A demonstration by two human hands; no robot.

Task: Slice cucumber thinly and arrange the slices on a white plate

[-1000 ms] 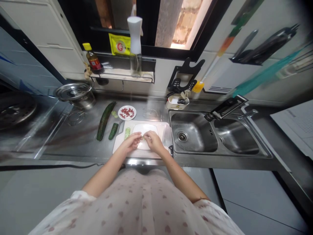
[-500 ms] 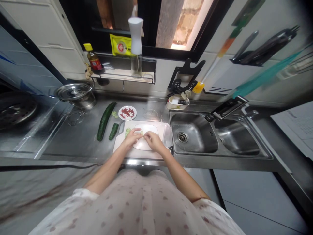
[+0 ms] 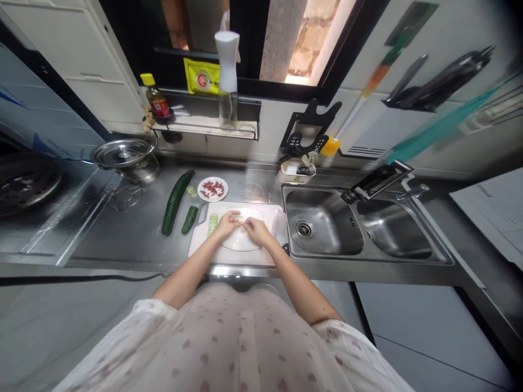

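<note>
Over a white plate (image 3: pixel 241 245) on the white cutting board (image 3: pixel 199 243), my two hands are close together. My left hand (image 3: pixel 227 225) has its fingers curled round pale cucumber slices (image 3: pixel 240 218), only partly visible. Thumb and fingers of my right hand (image 3: pixel 255 232) pinch another pale slice (image 3: pixel 244 228), its edge just showing. A row of overlapping cucumber slices (image 3: pixel 213 222) lies on the board, left of the plate. Left of the board are a cut cucumber piece (image 3: pixel 189 219) and a long whole cucumber (image 3: pixel 177 201).
A small plate of chopped red bits (image 3: pixel 213 189) stands behind the board, with cucumber ends (image 3: pixel 192 191) beside it. To the right is a double sink (image 3: pixel 322 220) with a black faucet (image 3: pixel 376 182). A lidded steel pot (image 3: pixel 128 159) stands at the back left.
My left hand has shifted slightly right and its fingers have curled in. My right hand has moved slightly right and remains in a pinch. More of the slice row shows.
</note>
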